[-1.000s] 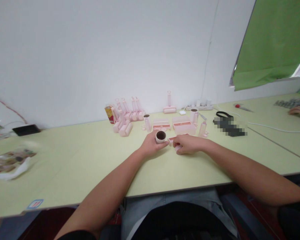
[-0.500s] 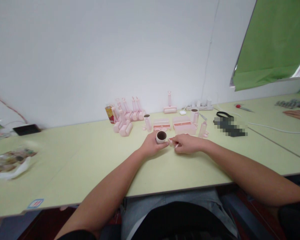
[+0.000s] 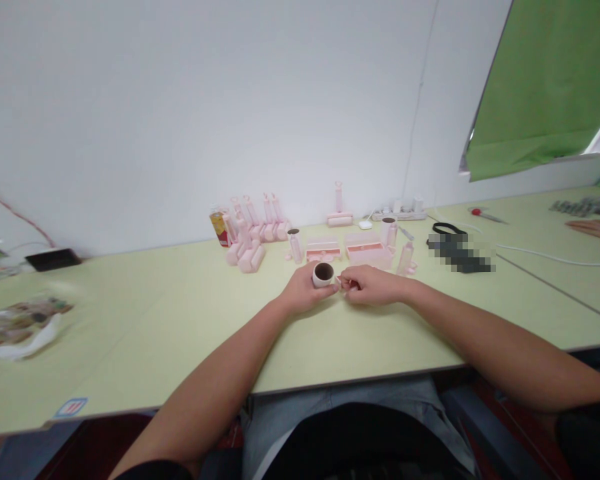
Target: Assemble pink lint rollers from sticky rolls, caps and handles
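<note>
Over the table's front half, my left hand is wrapped round a white lint roll, upright, its brown cardboard core facing up. Close by on the right, my right hand has its fingers pinched on a small pale pink plastic part, mostly hidden by the fingers. The part is beside the roll; whether they touch I cannot tell. Beyond my hands lie two pink open cases. Another lint roll stands with a pink handle to their left, and a third roll to their right.
Several assembled pink lint rollers stand at the back left by a yellow-red carton. One lint roller leans against the wall near a power strip. A black strap lies right. Another person's hand rests far right.
My right hand has shifted slightly up and left, its fingers curling closer round the small pink part. My left hand and the roll stay in place.
</note>
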The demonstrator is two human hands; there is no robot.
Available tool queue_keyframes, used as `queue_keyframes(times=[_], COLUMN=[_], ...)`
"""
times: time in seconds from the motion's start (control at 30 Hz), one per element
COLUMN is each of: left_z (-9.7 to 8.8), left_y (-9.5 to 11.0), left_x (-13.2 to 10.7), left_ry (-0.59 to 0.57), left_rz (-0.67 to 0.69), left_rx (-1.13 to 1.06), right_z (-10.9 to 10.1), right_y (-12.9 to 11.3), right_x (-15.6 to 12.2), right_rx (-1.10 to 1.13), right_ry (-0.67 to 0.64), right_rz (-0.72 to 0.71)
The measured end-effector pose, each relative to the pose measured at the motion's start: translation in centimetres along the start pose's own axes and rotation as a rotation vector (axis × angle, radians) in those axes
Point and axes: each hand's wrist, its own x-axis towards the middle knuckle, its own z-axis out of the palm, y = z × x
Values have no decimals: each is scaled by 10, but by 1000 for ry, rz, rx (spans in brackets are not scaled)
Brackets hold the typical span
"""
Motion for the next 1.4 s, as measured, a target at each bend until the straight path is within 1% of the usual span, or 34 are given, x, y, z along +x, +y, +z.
queue_keyframes(times=[0.2, 0.6, 1.07, 1.4], left_z=[0, 0, 0, 1], left_y=[0, -1, 0, -2], left_x=[0, 1, 0, 0], left_ry=[-1, -40, -30, -24], left_rz=[2, -7, -24, -10], left_rx=[9, 16, -4, -15], right_z=[0, 2, 2, 3], right_y=[0, 3, 1, 1], right_x=[1, 1, 1, 2], right_rx=[4, 58, 72, 52], right_ry=[8, 27, 22, 25], right_rz=[6, -18, -19, -19])
